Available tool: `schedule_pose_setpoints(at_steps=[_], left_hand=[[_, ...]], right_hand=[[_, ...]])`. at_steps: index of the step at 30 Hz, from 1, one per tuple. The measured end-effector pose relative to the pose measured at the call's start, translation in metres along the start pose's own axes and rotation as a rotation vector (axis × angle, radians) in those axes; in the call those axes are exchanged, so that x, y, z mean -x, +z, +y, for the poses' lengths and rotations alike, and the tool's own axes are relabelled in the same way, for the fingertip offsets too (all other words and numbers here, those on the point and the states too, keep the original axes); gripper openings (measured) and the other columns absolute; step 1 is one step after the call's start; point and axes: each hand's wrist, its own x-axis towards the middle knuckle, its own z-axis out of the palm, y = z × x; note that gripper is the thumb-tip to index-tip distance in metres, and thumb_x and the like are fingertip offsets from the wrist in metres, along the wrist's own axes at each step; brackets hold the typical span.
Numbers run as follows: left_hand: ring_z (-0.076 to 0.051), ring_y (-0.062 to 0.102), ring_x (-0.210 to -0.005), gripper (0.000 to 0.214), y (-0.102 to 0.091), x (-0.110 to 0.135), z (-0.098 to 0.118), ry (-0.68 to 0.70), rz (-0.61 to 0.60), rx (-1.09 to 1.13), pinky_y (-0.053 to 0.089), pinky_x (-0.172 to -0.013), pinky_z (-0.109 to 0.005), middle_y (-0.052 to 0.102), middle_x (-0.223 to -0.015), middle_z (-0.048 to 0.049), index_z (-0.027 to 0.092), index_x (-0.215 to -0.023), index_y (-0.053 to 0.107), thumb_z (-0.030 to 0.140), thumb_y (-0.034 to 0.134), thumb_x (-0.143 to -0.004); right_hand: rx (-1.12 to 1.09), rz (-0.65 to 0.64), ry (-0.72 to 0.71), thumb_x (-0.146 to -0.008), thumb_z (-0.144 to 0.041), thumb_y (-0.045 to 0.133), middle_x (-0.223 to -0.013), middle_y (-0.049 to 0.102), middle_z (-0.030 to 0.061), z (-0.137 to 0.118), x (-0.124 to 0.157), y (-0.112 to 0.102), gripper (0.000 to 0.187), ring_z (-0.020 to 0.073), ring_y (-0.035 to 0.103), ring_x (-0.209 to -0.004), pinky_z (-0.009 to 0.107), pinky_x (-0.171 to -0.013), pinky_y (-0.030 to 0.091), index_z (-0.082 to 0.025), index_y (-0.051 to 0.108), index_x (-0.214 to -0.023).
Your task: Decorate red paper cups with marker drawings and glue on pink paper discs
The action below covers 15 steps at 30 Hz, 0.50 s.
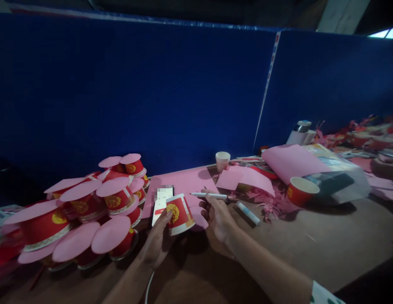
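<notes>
My left hand (158, 240) grips a red paper cup (180, 213) with a gold emblem, tilted on its side with its white base toward the right. My right hand (218, 217) is closed round a white pen (209, 195) whose tip points left, just above the cup. A pink paper disc (199, 219) shows behind the cup, between both hands. Under them lies a pink paper sheet (186, 181) on the brown table (310, 240). A phone (161, 200) lies on the sheet just left of the cup.
A pile of red cups capped with pink discs (88, 211) fills the left. A white glue stick (249, 213), pink scraps (269, 202), a red cup (301, 191), a small white cup (222, 160) and folded pink paper (244, 177) lie right. Blue partition (152, 93) behind.
</notes>
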Motion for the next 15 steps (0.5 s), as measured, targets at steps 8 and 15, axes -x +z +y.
schedule_pose_setpoints(at_steps=[8,15], left_hand=[[-0.018,0.066,-0.088,0.025,0.007,0.002,0.000,0.037,0.047,-0.041,0.053,-0.079,-0.029,0.069,-0.094,-0.0031,0.019,-0.106,0.059,0.022,0.060,-0.082],[-0.016,0.065,-0.085,0.013,0.011,0.001,0.000,0.073,-0.039,-0.055,0.051,-0.078,-0.026,0.069,-0.086,-0.0014,0.018,-0.095,0.062,0.023,0.057,-0.084]], right_hand=[[0.623,-0.085,-0.592,-0.084,-0.028,0.056,-0.066,0.055,-0.0019,-0.002,0.020,0.007,0.011,0.0102,0.049,-0.057,0.022,-0.053,0.041,-0.018,0.058,-0.082],[0.992,-0.256,-0.862,-0.084,-0.019,0.052,-0.079,0.062,0.0034,0.001,0.032,0.004,0.008,0.0152,0.059,-0.068,0.027,-0.062,0.048,-0.019,0.059,-0.089]])
